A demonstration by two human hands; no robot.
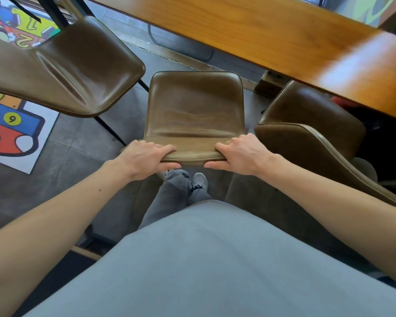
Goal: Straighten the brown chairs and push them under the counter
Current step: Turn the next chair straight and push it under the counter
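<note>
Gripping the padded top edge of the middle chair, left hand and right hand clench smooth, creased brown leather beside the glossy wooden counter.

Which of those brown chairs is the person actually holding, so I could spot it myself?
Find the long wooden counter across the top. Three brown chairs stand before it; take the middle chair, square-on to the counter. Only it has the left hand and right hand gripping its backrest; the left chair is angled, the right chair partly tucked under.
</note>
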